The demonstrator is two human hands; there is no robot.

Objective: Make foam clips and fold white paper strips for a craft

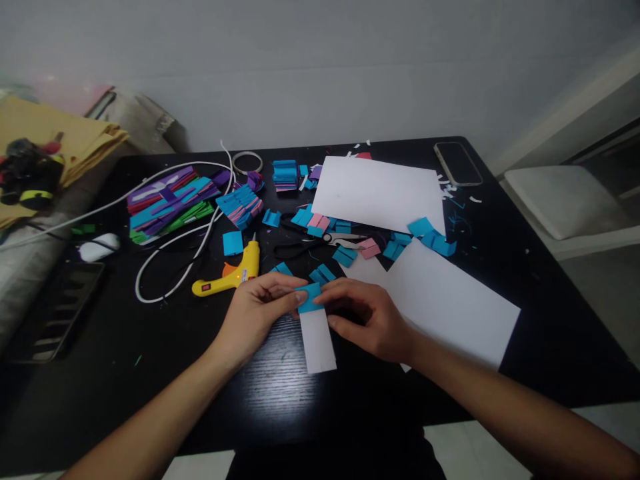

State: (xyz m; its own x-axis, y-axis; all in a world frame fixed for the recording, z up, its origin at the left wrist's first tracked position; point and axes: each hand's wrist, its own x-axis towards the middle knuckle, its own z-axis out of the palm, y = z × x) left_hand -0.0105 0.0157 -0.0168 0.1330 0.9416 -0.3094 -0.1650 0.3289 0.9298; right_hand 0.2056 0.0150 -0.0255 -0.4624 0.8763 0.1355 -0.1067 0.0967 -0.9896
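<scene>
A white paper strip [318,341] lies on the black table [125,347] in front of me, with a small folded blue paper piece [311,297] at its top end. My left hand [255,313] pinches the blue piece from the left with thumb and fingertips. From the right, my right hand [370,319] has its curled fingers pressed on the same blue piece and the strip's top edge. Both hands meet at the blue piece.
A yellow glue gun [230,275] with a white cable [165,280] lies left of my hands. Black scissors [310,241], several blue and pink folded pieces [395,245], white sheets [383,192] [450,303], stacked coloured paper [170,203], a phone [458,163] and a white mouse [99,247] are around.
</scene>
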